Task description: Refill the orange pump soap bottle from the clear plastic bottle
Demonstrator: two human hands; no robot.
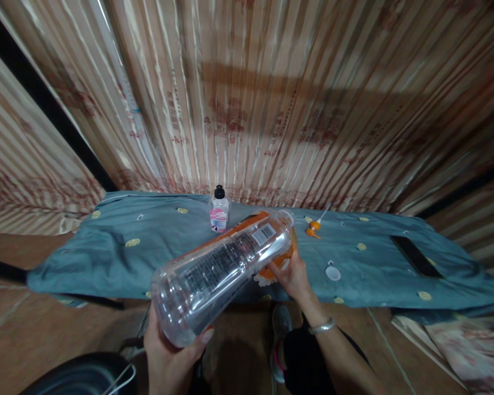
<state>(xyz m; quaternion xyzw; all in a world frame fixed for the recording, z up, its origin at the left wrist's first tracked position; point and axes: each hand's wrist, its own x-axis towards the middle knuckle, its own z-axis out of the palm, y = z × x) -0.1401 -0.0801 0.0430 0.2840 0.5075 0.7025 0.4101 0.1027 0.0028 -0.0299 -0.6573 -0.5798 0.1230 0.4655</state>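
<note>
A large clear plastic bottle (214, 274) with a printed label and a barcode is held tilted, its neck up at the right. My left hand (170, 345) is closed around its base. My right hand (290, 277) is closed on an orange bottle (287, 255), mostly hidden behind the neck of the clear bottle. Whether the two bottle mouths touch, I cannot tell. An orange pump head (314, 226) with a thin tube lies on the table to the right. Nearer to me is a round white disc (333, 272), perhaps a cap.
A small clear bottle (219, 211) with a pink label and black cap stands at the table's back. A black phone (415, 256) lies on the teal cloth (370, 274) at the right. Behind hangs a striped curtain (247, 109). A black rounded seat (82, 376) is at lower left.
</note>
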